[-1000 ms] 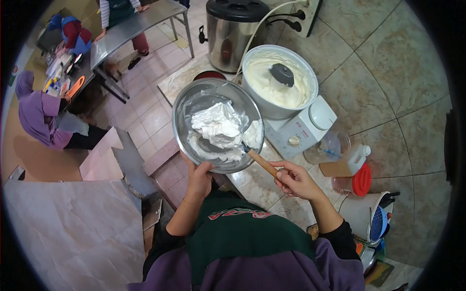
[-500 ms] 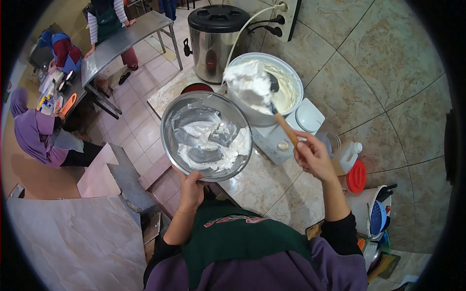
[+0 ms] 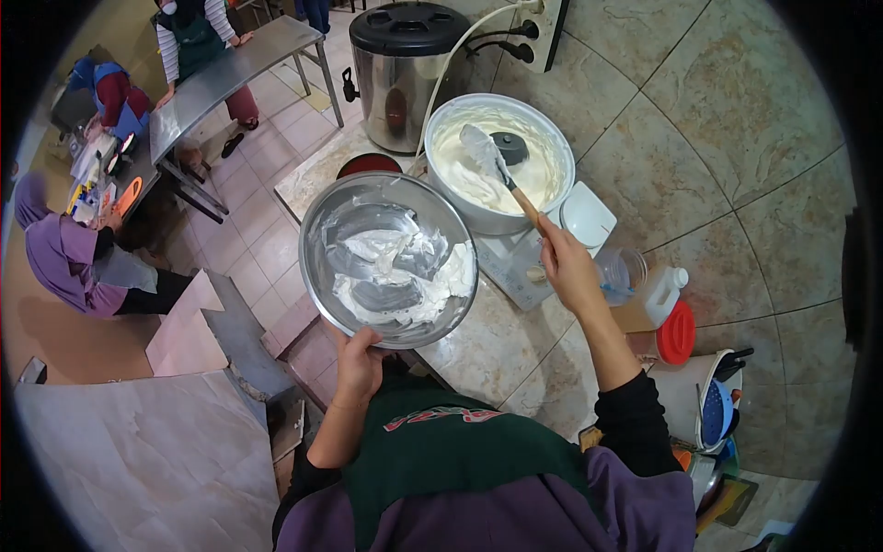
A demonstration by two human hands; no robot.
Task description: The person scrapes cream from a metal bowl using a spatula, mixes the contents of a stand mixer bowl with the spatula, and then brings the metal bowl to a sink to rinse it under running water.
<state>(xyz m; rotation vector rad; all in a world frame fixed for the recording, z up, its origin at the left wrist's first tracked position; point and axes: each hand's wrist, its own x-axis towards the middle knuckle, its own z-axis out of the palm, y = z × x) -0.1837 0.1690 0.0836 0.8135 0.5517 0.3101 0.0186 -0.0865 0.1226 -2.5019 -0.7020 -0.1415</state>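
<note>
The tiled counter (image 3: 497, 345) bears an urn (image 3: 395, 97) and mixer (image 3: 515, 271).

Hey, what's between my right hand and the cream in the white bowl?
In the head view, the spatula held in your right hand stretches between them.

A person wears a dark green apron (image 3: 460, 455) over a loose purple garment (image 3: 501, 517) that falls in soft folds. Red lettering (image 3: 443, 419) with pale edging runs across the apron, too slanted to read. Black sleeves (image 3: 636, 421), creased and close-fitting, stop partway along, leaving the forearms (image 3: 605, 342) bare down to the left hand (image 3: 358, 366) and the right hand (image 3: 568, 265), both uncovered.
</note>
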